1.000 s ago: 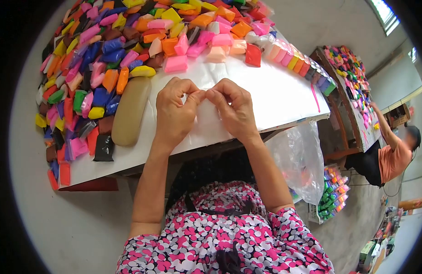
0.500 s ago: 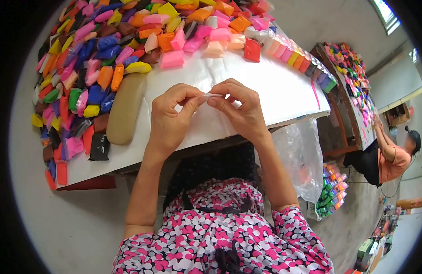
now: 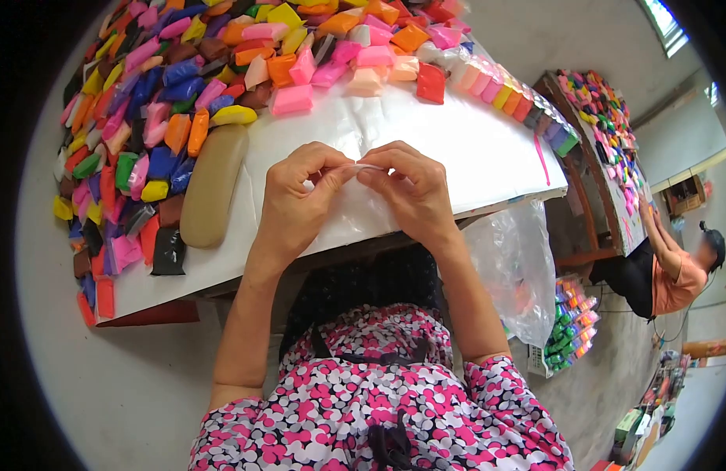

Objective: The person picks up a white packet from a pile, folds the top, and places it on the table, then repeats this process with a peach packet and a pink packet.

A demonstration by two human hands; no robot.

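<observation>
My left hand [image 3: 304,188] and my right hand [image 3: 410,184] meet above the near part of the white tabletop [image 3: 457,145]. Thumbs and forefingers of both are pinched together on a thin, clear plastic film [image 3: 361,166], of which only a small strip shows between the fingertips. Left of my left hand lies a tan oval case [image 3: 215,184]. Beyond the hands are small coloured packets, among them a pink one [image 3: 292,100] and a red one [image 3: 430,83].
A large heap of coloured packets [image 3: 166,86] covers the table's left and far side. At the right edge lies a row of wrapped packets [image 3: 513,102]. Clear plastic bags [image 3: 516,267] hang below the edge. A co-worker [image 3: 677,271] sits at another table far right.
Both hands keep their pinch, with only a slight shift of the fingers. The view has moved slightly. At the other table the co-worker's arms have shifted a little.
</observation>
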